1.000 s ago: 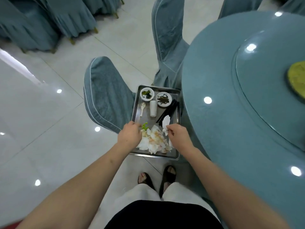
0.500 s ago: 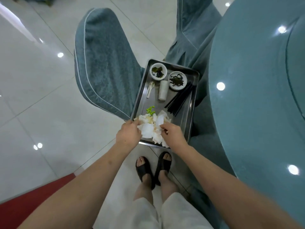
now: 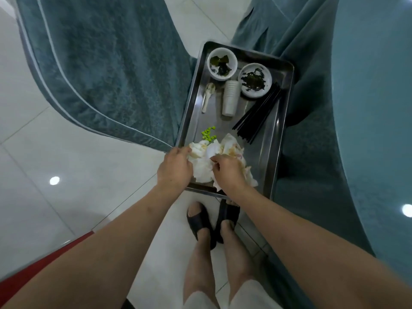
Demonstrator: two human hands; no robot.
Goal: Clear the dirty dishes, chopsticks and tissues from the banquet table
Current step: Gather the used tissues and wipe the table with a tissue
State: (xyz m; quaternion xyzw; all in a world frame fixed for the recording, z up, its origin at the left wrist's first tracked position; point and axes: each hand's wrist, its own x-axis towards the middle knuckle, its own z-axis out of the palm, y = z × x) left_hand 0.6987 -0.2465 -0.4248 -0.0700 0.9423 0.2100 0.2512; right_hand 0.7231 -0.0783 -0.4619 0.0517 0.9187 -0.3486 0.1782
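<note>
Both hands are down on the tissues, a crumpled white heap at the near end of the metal tray. The left hand has its fingers curled into the heap's left edge, gripping it, and the right hand pinches a fold near the middle with bent fingers. Around the tray it's tight: a chair in a teal cover crowds the left side, its fabric running right up against the tray's long edge, and the teal tablecloth hangs in folds down the right side. Under the tray's near edge stand two feet in black sandals on the pale tiled floor, with a strip of red at the lower left. Now the count on the tray: two small white bowls, one at the far left corner and one just right of it, both with dark green leftovers; one white spoon; one stack of white cups lying on its side between spoon and chopsticks; one bundle of black chopsticks, too many to count singly; and a small scatter of green bits just beyond the tissues.
</note>
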